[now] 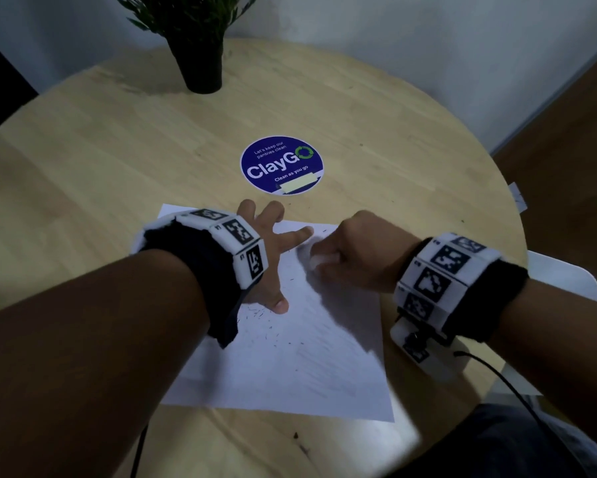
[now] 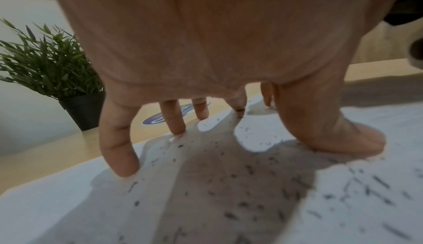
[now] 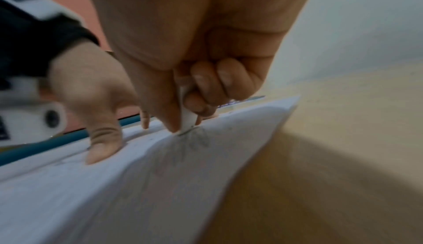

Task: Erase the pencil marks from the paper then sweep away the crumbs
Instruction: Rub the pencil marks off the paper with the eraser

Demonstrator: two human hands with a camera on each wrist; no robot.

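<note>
A round table of pale wood stands by a light wall, and a sheet of white paper lies flat on its near half, just on the near side of a round blue "ClayGo" sticker at the table's middle. Beyond the sticker, near the far edge, stands a green plant in a black pot.

The left hand rests on the far left part of the paper with its fingers straight and spread wide. In the left wrist view the fingertips and the thumb press down on the sheet, and the hand holds nothing.

The right hand is on the paper's far right part, on the near side of the sticker and just beside the left hand's index finger. Its fingers are curled into a tight grip round a small white eraser, which is pinched between thumb and fingers. The eraser's lower end touches the paper, at the top of a patch of faint grey pencil marks.

Dark eraser crumbs lie scattered over the paper, thickest under and near the left hand. More faint pencil strokes cover the sheet's right half, on the near side of the right hand. Both wrists wear black bands with white marker blocks.
</note>
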